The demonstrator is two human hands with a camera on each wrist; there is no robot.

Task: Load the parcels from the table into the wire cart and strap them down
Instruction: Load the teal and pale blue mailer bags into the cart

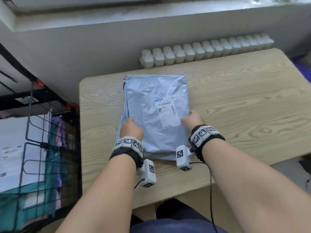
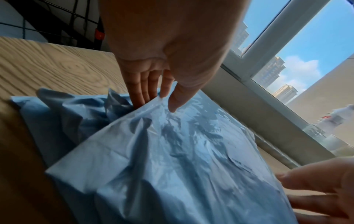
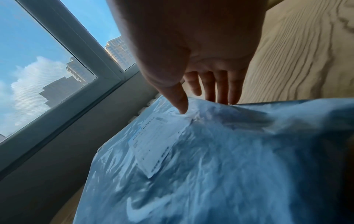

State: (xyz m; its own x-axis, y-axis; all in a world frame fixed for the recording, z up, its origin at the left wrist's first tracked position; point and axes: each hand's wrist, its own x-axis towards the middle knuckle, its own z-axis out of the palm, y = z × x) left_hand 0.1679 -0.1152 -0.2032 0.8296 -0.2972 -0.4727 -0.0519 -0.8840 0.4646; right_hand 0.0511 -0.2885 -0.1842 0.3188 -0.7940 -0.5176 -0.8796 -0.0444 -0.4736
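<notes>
A pale blue plastic mailer parcel (image 1: pixel 156 91) with a white shipping label (image 1: pixel 165 113) lies on the wooden table (image 1: pixel 244 101). My left hand (image 1: pixel 130 126) holds its left edge, with the thumb on top and the fingers tucked down the side (image 2: pixel 156 104). At the right edge my right hand (image 1: pixel 191 117) pinches the parcel beside the label, thumb on top, fingers behind the edge (image 3: pixel 203 104). In the left wrist view, crumpled blue plastic (image 2: pixel 63 115) shows under the parcel (image 2: pixel 182 159). The black wire cart (image 1: pixel 40 145) stands left of the table.
The cart holds a white parcel (image 1: pixel 11 148) and teal and purple packages behind its wire side. A white radiator (image 1: pixel 202 51) runs along the wall below the window, just past the table's far edge. Bare tabletop lies to the right of the parcel.
</notes>
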